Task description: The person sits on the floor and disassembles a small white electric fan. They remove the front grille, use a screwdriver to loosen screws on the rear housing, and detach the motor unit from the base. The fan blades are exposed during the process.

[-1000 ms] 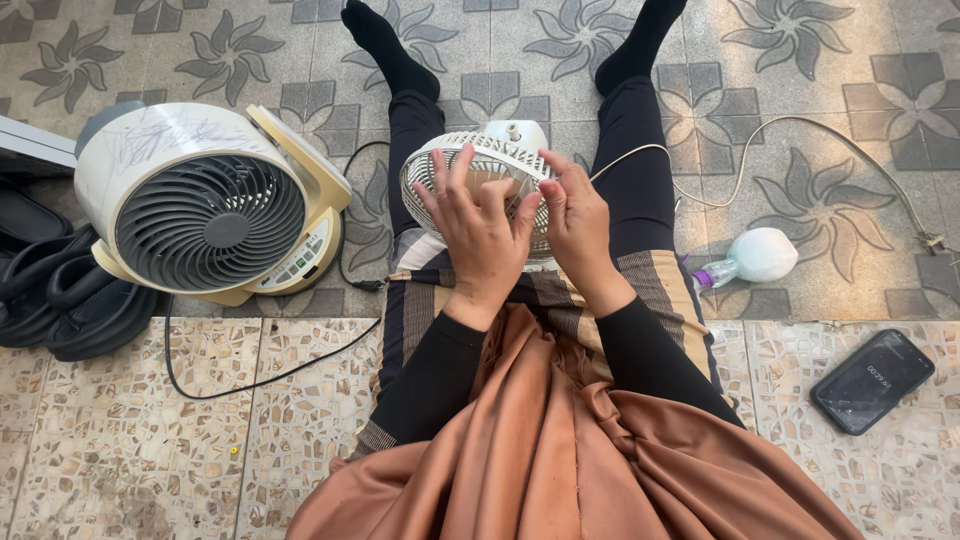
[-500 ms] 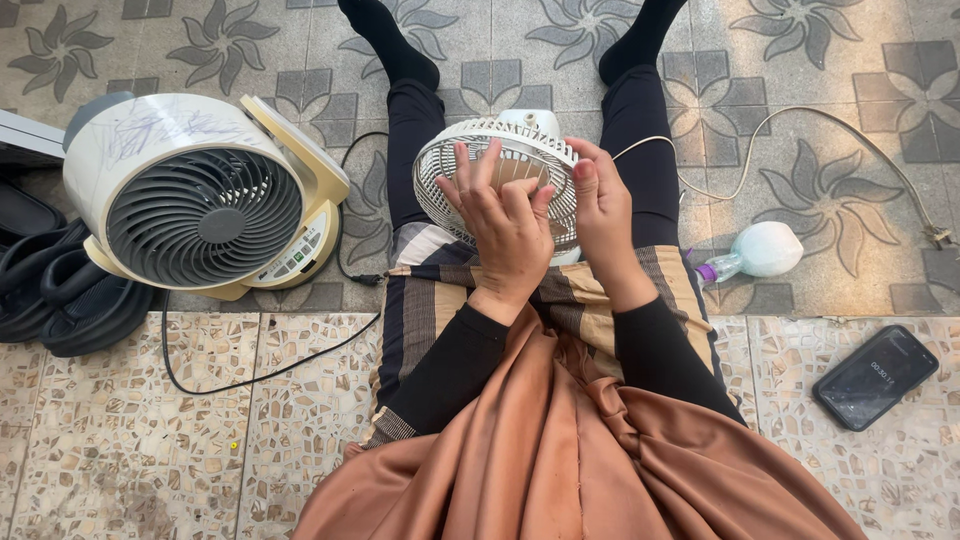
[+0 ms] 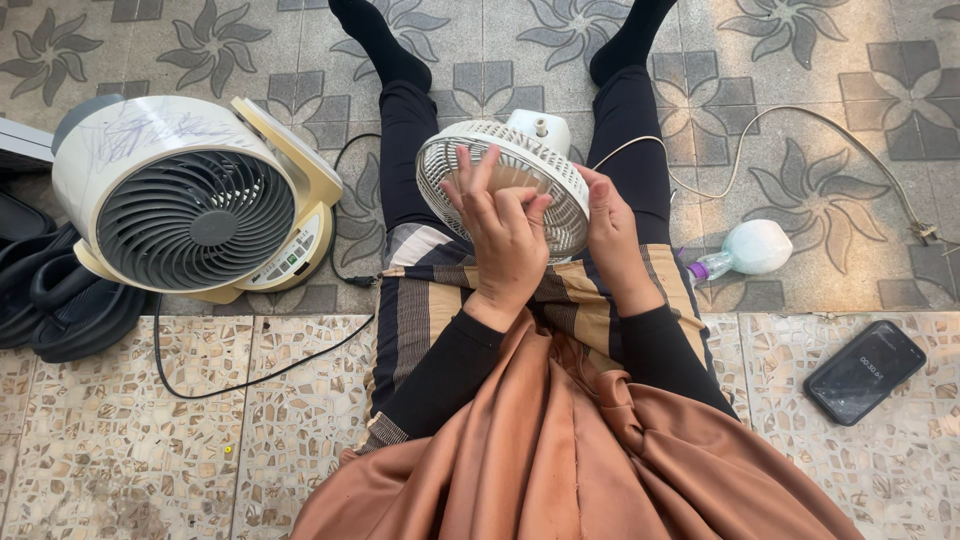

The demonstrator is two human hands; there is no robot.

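Left hand (image 3: 500,235) spread over front grille of small white fan (image 3: 505,175), fingers splayed wide, pressing mesh. Right hand (image 3: 612,230) cupped on fan's right rim, gripping it. Fan rests on lap between legs (tilted toward person). Bigger cream fan (image 3: 190,200) on floor at left; phone (image 3: 865,372) on floor at right edge.

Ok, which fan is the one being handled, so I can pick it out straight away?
Find the seated person's outstretched black-clad legs. The small white fan sits between them on the lap, left hand on its grille, right hand at its rim. Unlike the larger cream fan on the floor, it has a fine wire-style grille.
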